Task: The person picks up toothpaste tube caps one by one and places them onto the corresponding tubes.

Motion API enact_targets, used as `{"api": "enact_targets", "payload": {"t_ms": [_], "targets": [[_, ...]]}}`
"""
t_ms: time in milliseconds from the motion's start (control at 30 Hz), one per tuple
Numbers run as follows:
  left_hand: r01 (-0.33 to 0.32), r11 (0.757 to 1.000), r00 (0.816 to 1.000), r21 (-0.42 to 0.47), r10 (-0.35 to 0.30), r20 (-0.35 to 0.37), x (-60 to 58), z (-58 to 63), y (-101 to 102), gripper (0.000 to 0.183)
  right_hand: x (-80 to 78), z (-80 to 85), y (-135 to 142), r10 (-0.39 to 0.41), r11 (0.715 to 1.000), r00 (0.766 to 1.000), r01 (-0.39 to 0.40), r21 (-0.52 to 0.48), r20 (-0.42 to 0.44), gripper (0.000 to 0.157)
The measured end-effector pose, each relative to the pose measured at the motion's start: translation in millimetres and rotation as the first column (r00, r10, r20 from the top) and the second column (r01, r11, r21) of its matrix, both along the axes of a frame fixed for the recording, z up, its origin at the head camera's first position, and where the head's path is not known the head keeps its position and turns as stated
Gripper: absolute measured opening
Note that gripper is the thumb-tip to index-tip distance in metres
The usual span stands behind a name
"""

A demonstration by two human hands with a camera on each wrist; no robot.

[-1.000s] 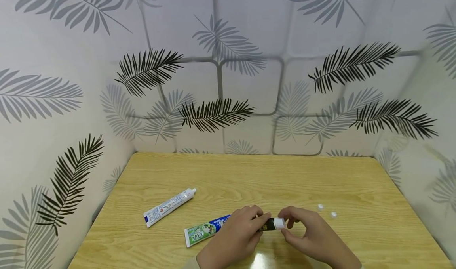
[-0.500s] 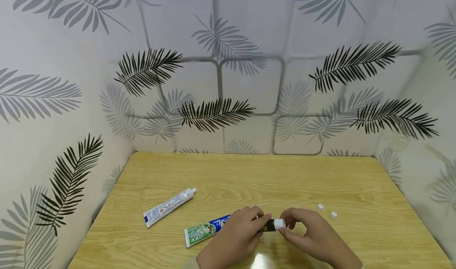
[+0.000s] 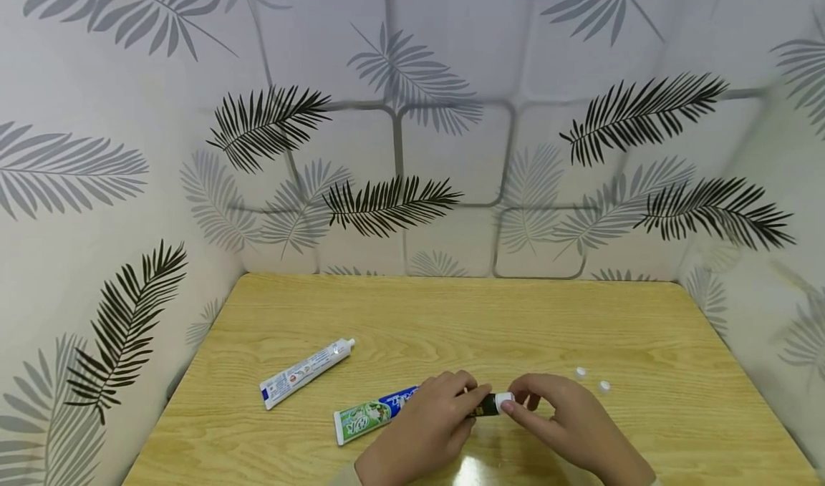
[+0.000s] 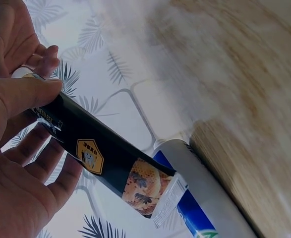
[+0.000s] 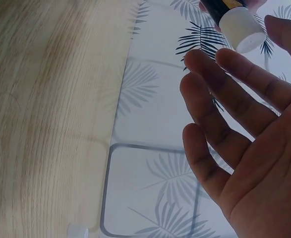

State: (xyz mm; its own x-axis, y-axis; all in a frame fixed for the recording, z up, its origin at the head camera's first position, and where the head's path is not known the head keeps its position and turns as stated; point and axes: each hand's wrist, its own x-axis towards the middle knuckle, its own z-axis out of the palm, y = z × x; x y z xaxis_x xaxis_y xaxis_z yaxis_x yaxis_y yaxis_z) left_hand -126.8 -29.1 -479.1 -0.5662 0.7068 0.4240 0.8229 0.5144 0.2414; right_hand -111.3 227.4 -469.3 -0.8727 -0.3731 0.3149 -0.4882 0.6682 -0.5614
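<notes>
My left hand (image 3: 428,425) grips a black toothpaste tube (image 4: 90,139) with a honeycomb picture near its flat end. In the left wrist view the thumb lies over the tube near its neck, with the other fingers beneath. A white cap (image 5: 242,29) sits on the tube's end, pointing right in the head view. My right hand (image 3: 567,421) has thumb and index finger at the cap, the thumb overlapping it in the head view. Its other fingers are loosely bent and apart from the tube. A green and blue toothpaste tube (image 3: 370,418) lies partly behind my left hand.
A white toothpaste tube (image 3: 308,373) with its nozzle bare lies at the left of the wooden table (image 3: 451,321). Two small white caps, a farther cap (image 3: 581,373) and a nearer cap (image 3: 604,386), lie right of my right hand. Leaf-patterned wall covering (image 3: 451,149) surrounds the table.
The right thumb has moved up from below the cap onto it, while the index finger stays near its far side. The left hand and the tubes on the table have stayed in place.
</notes>
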Motion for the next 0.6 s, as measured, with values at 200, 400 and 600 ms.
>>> {"api": "enact_targets", "payload": {"t_ms": [200, 400, 600], "targets": [[-0.001, 1.0, 1.0, 0.014, 0.001, -0.014, 0.0, 0.6, -1.1, 0.037, 2.1, -2.1, 1.2, 0.013, 0.998, 0.995, -0.019, -0.058, -0.103, 0.032], [-0.008, 1.0, 1.0, 0.016, 0.008, -0.018, 0.0, 1.0, -1.6, 0.036, 1.2, 0.2, 1.6, 0.13, 0.982, 0.98, -0.149, -0.12, -0.154, 0.051], [0.003, 1.0, 1.0, 0.021, -0.003, -0.007, 0.7, 1.6, -1.6, 0.037, 0.7, 1.6, 1.1, 0.197, 0.966, 0.973, -0.214, -0.144, -0.123, 0.047]]}}
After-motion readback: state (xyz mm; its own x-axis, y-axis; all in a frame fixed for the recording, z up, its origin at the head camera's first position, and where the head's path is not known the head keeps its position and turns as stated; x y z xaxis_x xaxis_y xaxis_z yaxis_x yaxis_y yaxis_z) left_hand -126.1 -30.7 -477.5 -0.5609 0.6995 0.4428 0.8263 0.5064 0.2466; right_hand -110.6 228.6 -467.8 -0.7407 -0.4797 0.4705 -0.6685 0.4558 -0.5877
